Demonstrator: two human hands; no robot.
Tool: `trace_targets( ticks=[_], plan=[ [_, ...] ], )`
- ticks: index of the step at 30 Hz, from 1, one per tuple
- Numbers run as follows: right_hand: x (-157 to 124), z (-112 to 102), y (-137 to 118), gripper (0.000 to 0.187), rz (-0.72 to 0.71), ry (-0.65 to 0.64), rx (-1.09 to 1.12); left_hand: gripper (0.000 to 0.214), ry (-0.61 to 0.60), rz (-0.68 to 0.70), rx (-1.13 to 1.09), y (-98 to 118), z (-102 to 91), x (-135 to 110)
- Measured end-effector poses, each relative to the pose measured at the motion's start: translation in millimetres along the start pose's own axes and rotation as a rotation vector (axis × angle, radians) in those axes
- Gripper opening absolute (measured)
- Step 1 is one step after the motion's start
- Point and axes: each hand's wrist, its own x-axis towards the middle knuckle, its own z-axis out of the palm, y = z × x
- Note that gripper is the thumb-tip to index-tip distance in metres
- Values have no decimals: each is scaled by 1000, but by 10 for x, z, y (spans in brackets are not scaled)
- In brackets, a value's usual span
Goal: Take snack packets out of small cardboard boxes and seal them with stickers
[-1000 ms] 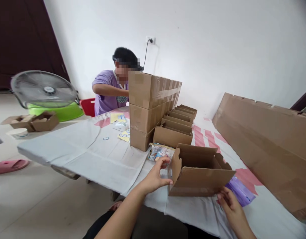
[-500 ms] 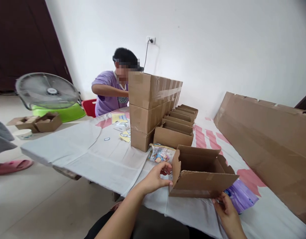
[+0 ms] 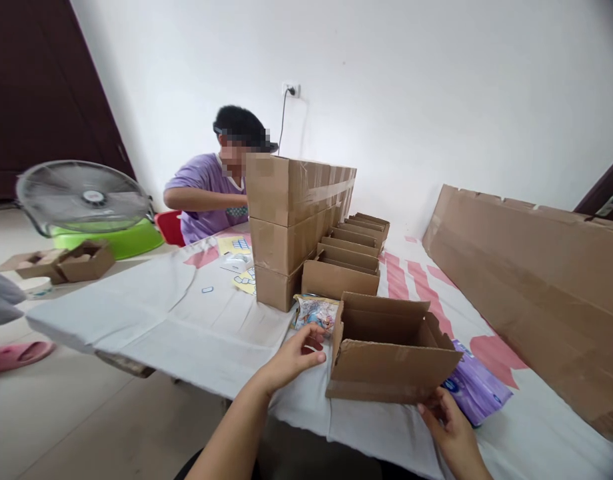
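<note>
An open-topped cardboard box (image 3: 394, 373) stands in front of me on the cloth-covered table. My left hand (image 3: 304, 350) is beside its left wall, fingers curved and apart, with a small gap to the cardboard and nothing held. At the box's lower right corner, my right hand (image 3: 444, 413) has its thumb and fingers against the cardboard; some fingertips are partly hidden. Just past my left hand lies a printed plastic packet (image 3: 316, 315). A purple packet (image 3: 479, 387) rests to the right of the box, close to my right hand.
Stacked, taped boxes (image 3: 269, 247) rise behind the packet, with a row of open boxes (image 3: 341, 277) alongside. A large cardboard sheet (image 3: 526, 287) stands along the right. Across the table sits a person (image 3: 201, 193). A fan (image 3: 89, 197) is on the floor at left.
My left hand has come away from the box's left wall, leaving a small gap. My right hand stays at the lower right corner. The view has shifted slightly.
</note>
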Motion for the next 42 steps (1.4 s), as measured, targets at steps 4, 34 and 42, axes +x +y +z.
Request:
trace_targets(
  ticks=[4,34,42],
  plan=[
    [-17,-21,-87,42,-41,-90,1,110,-109,12,58,2,-52,-63],
    [336,622,-809,21,-72,-245,25,71,337,-51,168,22,-215,-115],
    [389,693,-747,24,-62,-159,59,67,367,-38,185,-95,-165,31]
  ],
)
